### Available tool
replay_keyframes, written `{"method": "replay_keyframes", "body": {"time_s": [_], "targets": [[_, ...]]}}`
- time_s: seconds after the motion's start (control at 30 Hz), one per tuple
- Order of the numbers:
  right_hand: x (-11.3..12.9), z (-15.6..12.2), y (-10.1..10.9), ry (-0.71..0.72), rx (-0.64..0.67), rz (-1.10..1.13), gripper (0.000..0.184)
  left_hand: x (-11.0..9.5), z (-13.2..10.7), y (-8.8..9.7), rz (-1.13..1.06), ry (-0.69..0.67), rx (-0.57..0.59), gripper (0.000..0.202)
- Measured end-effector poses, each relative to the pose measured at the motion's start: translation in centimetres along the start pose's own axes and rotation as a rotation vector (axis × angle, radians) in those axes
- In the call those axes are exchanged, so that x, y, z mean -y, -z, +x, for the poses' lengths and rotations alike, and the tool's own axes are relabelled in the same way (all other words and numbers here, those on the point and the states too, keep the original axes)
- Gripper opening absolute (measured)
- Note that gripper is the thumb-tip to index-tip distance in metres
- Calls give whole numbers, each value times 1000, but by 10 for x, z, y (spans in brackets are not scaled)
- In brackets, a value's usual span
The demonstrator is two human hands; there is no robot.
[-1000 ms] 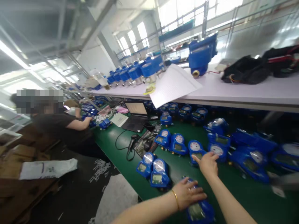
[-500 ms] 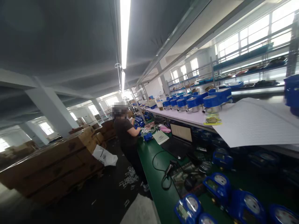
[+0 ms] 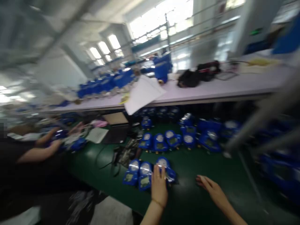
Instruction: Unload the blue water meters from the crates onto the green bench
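Left hand (image 3: pixel 159 186) rests with fingers spread flat on a blue plastic water meter with a round dial (image 3: pixel 167 170) near the green table's (image 3: pixel 187 162) front edge; right hand (image 3: pixel 212 189) lies open just beside it

No legible text, label or number anywhere in this blurred view.
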State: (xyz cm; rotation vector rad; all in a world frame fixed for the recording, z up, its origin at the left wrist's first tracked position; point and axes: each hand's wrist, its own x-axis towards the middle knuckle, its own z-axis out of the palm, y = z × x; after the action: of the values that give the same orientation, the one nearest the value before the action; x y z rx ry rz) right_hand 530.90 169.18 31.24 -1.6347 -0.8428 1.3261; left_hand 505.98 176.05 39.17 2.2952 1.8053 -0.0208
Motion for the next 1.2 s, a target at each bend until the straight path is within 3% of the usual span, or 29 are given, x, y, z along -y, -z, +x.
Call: {"method": "replay_keyframes", "body": {"time_s": [0.07,0.17,0.27,0.33,0.4,0.5,0.57,0.63,0.73,0.83,0.93,1.03,1.13,1.2], "targets": [[3,-33,58,-25,-175,-12,60,-17,2,4,-75,-108,-192,61],[-6,-94,165,-62,-597,-188,51,-71,15,-10,-227,-302,-152,55],[-30,-165,264,-159,-979,-311,51,-164,3,-38,-372,-505,44,52],[-50,-201,317,-227,-1097,-334,57,-238,-19,-56,-420,-628,192,54],[-66,-217,358,-254,-1047,-397,68,-313,-42,-72,-389,-716,328,65],[-76,-212,399,-153,-802,-634,76,-412,-71,-95,-252,-788,424,95],[-70,-197,417,-40,-670,-834,79,-459,-84,-109,-147,-775,415,108],[-54,-177,432,43,-559,-1002,87,-485,-90,-118,-66,-717,407,109],[-25,-139,443,157,-366,-1157,96,-484,-90,-121,-18,-702,443,108],[-5,-98,437,287,-136,-1253,104,-445,-86,-111,6,-762,494,105],[-5,-68,428,269,41,-1288,111,-380,-80,-93,36,-764,509,92],[-24,-48,431,258,111,-1227,105,-304,-65,-74,97,-726,466,85],[-47,-41,434,368,96,-1142,95,-230,-31,-56,163,-672,439,82],[-56,-45,423,409,84,-1116,95,-189,0,-44,200,-656,429,78]]}}
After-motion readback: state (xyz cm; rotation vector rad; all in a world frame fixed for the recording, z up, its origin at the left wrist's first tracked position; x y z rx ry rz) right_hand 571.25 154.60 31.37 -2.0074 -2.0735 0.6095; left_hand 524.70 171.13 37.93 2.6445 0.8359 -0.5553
